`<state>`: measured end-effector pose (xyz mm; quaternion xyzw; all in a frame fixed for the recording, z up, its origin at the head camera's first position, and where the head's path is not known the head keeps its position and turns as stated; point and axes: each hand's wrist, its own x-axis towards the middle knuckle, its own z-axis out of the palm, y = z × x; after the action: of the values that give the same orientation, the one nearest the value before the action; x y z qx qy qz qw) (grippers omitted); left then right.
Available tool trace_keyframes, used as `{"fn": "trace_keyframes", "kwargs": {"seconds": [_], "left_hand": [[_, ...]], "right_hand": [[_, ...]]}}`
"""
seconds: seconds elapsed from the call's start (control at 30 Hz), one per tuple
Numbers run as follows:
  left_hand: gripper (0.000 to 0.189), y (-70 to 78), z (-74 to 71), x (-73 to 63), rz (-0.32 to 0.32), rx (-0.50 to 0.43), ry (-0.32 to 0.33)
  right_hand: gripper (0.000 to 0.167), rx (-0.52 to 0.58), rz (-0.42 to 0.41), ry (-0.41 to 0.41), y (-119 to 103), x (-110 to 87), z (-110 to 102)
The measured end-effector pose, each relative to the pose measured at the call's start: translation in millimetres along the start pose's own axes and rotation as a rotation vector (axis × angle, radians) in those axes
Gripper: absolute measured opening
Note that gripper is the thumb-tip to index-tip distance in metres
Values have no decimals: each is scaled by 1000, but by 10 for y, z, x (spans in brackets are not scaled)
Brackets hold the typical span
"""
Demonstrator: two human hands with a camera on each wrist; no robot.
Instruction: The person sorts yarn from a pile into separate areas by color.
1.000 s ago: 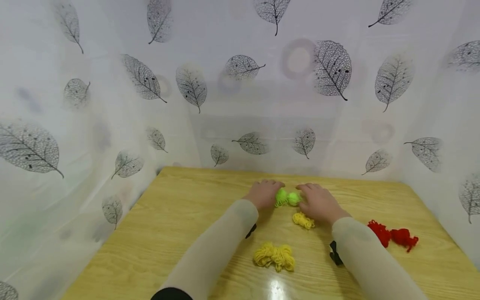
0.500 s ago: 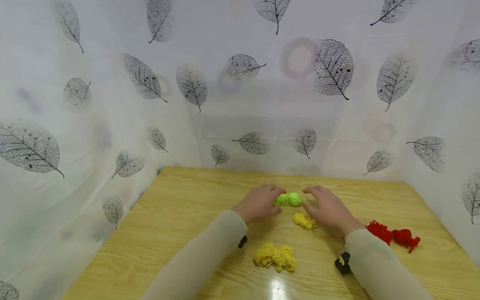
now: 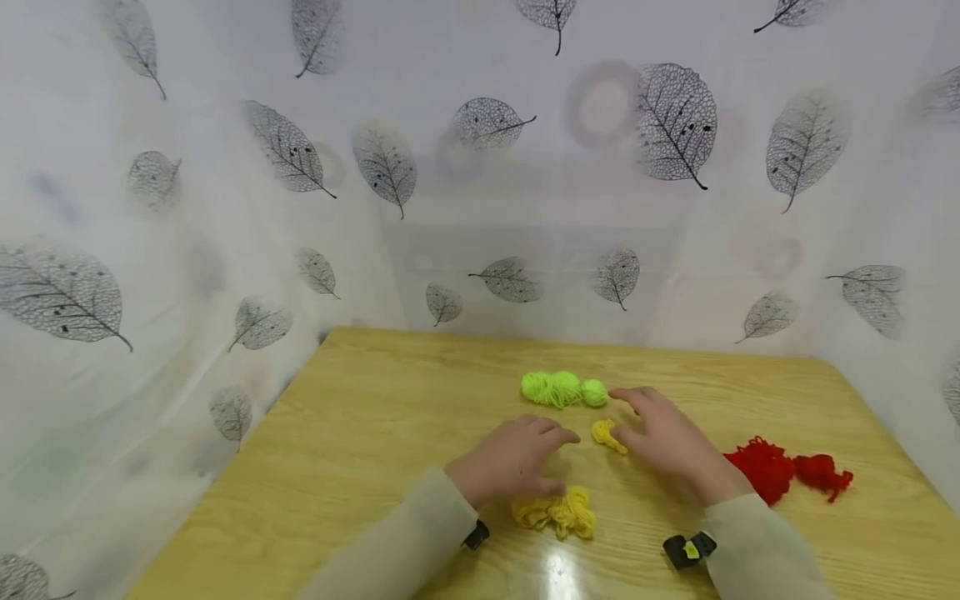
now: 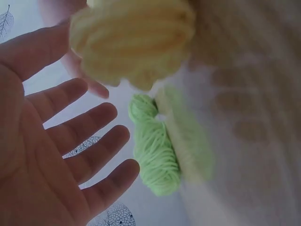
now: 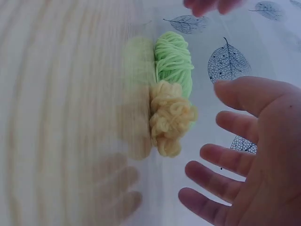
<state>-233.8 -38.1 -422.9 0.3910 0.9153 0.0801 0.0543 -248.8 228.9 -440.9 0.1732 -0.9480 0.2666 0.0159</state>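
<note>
My left hand [image 3: 517,458] hovers at the back of the larger yellow yarn bundle [image 3: 566,512], partly covering it in the head view. Its fingers stay spread and hold nothing; in the left wrist view, the bundle [image 4: 131,40] appears close to the thumb. My right hand [image 3: 667,442], fingers loosely extended, is beside the small yellow yarn bundle [image 3: 604,433], which it partly hides. A gap separates that hand from the bundle [image 5: 170,117] in the right wrist view. Behind both hands lies a bright green yarn skein [image 3: 551,389] with a rounder green end [image 3: 595,392].
Red yarn [image 3: 761,467] with a smaller red bunch [image 3: 821,473] lies right of my right forearm. The wooden table [image 3: 397,383] ends at a leaf-patterned translucent curtain [image 3: 450,217] at the back and sides. Black wrist devices [image 3: 682,550] sit on both wrists.
My left hand has drawn back from the green yarn toward the front, uncovering it. My right hand has shifted slightly right and forward, off the green yarn. The yarn bundles keep their places.
</note>
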Motion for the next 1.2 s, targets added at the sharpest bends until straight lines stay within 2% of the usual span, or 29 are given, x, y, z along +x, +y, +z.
{"fn": "trace_keyframes", "kwargs": {"seconds": [0.2,0.43,0.7,0.93,1.2], "left_hand": [[67,43,137,-98,14,-80,-61],[68,64,155,-146,39,-134,-100],[64,58,150,-182,62,-135,-119],[62,59,147,-176,93,-122,-110],[50,65,168,-189,89,-91,-128]], "right_hand": [[60,0,-14,-70,-30,-94,43],[57,-38,-44,-95,-49,-113,99],[50,-68,-83,-79,-12,-124,170],[32,-90,-114,-84,-27,-105,134],[31,-86,-90,-108,59,-98,204]]}}
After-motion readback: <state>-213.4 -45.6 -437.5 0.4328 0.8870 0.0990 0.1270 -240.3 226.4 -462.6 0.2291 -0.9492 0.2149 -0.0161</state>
